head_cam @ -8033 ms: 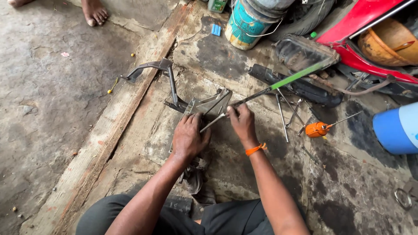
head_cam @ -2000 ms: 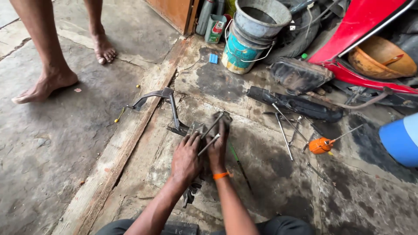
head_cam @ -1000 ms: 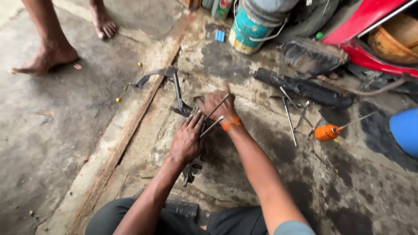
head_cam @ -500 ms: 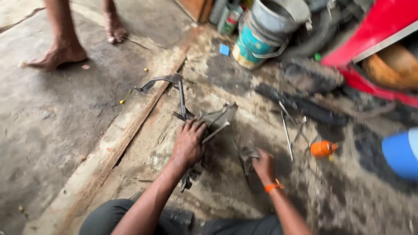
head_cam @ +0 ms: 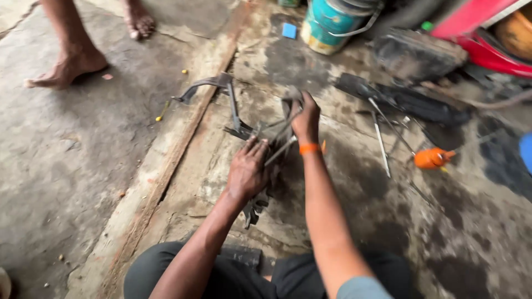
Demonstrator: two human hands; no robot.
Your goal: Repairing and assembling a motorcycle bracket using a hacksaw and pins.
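head view | looks steeply down, close (floor (head_cam: 72,166) fills frame) | single view

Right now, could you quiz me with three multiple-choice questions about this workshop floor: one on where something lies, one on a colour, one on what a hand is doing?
1. Where is the orange-handled screwdriver?
A. Right of the hands
B. On the wooden plank
C. Inside the bucket

2. What colour is the band on the right wrist?
A. Blue
B. Orange
C. Green

3. What is the left hand doing?
A. Hanging free
B. Holding a bucket
C. Pressing on the metal frame

Answers:
1 A: it lies on the stained floor, right of the right hand.
2 B: the band shows bright orange.
3 C: its palm and fingers rest on the dark metal part.
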